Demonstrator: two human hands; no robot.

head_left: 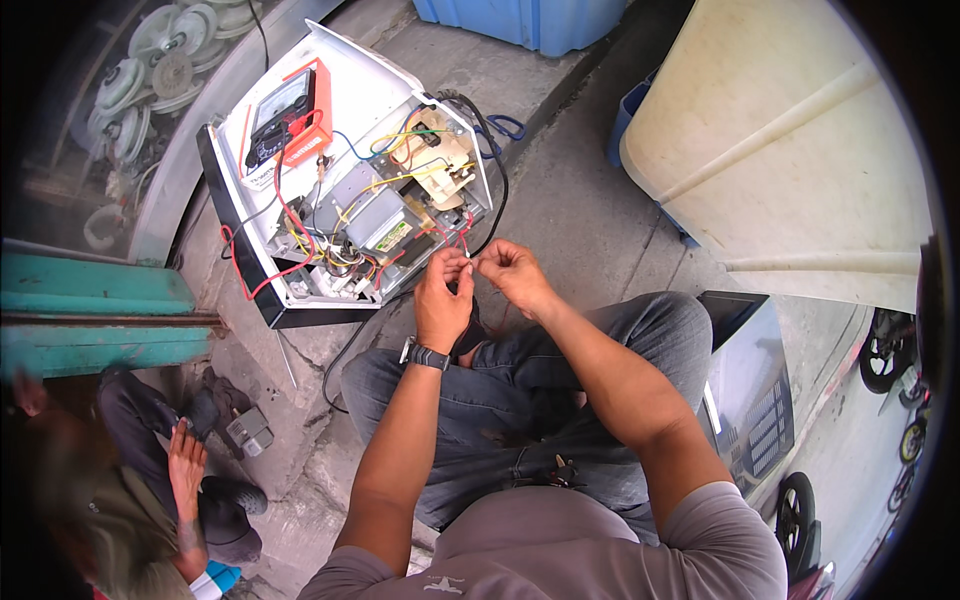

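My left hand (442, 308) and my right hand (518, 282) are close together at the near right edge of an opened microwave oven (392, 78). Both pinch with thumb and fingers at the end of a thin red wire (464, 232) that comes out of the oven. A tiny pale piece shows between the fingertips, too small to name. Inside the oven sit a transformer (376, 214), a cream plastic part (437, 165) and yellow, blue and red wires. An analog multimeter (284, 108) rests on an orange and white box (314, 146) on the oven's white panel.
A red test lead (234, 262) loops over the oven's left side. A black cord (506, 185) curves past its right. Another person's hand (186, 462) is at lower left. A large cream container (780, 130), a blue bin (530, 22) and a dark panel (752, 385) stand around.
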